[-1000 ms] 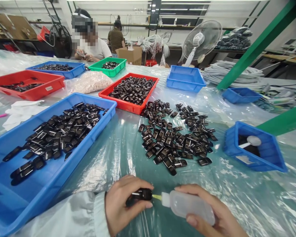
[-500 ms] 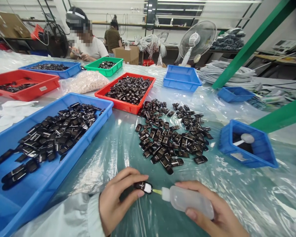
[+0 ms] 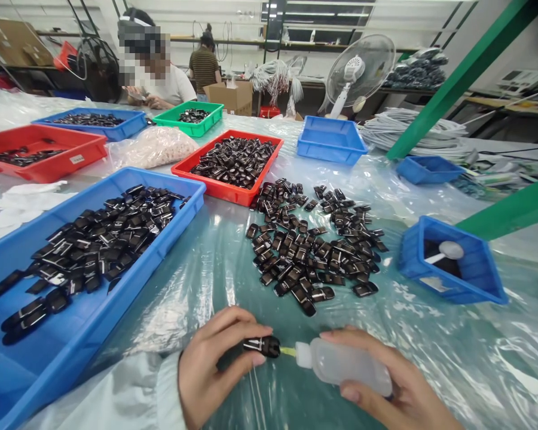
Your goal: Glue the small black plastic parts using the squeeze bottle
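Observation:
My left hand [image 3: 210, 370] pinches a small black part [image 3: 262, 345] between thumb and fingers near the table's front edge. In my right hand [image 3: 399, 394] lies a translucent squeeze bottle [image 3: 345, 369], held sideways with its yellow nozzle touching the end of the black part. Just beyond my hands, a loose heap of the same black parts [image 3: 311, 245] is spread on the plastic-covered table. To my left, a large blue tray [image 3: 72, 263] holds many more of them.
A red tray [image 3: 233, 164] full of parts sits behind the heap. A small blue bin [image 3: 452, 263] with a white scoop stands at the right. Further trays, a bag of pale pieces [image 3: 155, 148], a fan [image 3: 361, 65] and a seated person [image 3: 155, 71] are farther back.
The black part has turned slightly in my left fingers, and both hands have shifted a little. The bottle's nozzle stays against the part.

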{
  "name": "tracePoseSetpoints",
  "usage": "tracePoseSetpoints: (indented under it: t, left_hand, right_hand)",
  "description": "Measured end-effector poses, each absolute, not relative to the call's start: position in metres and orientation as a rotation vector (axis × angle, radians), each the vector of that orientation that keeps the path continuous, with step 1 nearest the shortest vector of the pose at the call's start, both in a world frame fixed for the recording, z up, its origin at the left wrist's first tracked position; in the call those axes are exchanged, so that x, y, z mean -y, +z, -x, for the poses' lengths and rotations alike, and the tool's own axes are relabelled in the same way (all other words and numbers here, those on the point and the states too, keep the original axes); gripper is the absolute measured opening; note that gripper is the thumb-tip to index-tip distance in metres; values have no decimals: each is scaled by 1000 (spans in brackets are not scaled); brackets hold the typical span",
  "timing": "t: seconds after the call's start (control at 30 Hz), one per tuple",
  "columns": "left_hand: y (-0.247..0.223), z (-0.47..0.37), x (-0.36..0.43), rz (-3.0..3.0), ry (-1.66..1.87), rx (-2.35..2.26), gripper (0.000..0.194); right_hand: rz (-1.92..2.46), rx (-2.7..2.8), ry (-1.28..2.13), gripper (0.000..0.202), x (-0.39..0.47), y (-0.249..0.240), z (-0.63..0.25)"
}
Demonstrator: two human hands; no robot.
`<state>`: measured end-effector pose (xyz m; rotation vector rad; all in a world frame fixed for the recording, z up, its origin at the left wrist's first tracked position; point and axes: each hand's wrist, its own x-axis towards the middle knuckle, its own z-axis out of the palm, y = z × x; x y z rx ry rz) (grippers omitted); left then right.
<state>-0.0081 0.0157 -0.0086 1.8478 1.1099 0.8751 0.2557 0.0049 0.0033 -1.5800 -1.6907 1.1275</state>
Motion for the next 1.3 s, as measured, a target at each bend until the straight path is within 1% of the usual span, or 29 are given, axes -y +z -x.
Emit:
tracePoseSetpoints:
  t: [0.33, 0.5, 0.77, 0.9, 1.3]
  left_hand:
    - [-9, 9, -16, -1845, 872, -1106, 21]
    - [-9, 9, -16, -1840, 889, -1102, 20]
    - [-8, 8, -15, -1861, 875, -1118, 21]
    - [-9, 8, -15, -1892, 897, -1100, 21]
    - [-8, 7, -14, -1834, 860, -1156, 19]
  right_hand:
    - [1544, 1714, 1236, 29, -7, 3, -254]
    - [1584, 1683, 1233, 29, -6, 2, -253]
    - [1507, 1767, 1158, 29, -10, 4, -253]
    - [1494, 1778, 1181, 28, -10, 5, -253]
    - [1593, 1704, 1276, 33, -6, 5, -252]
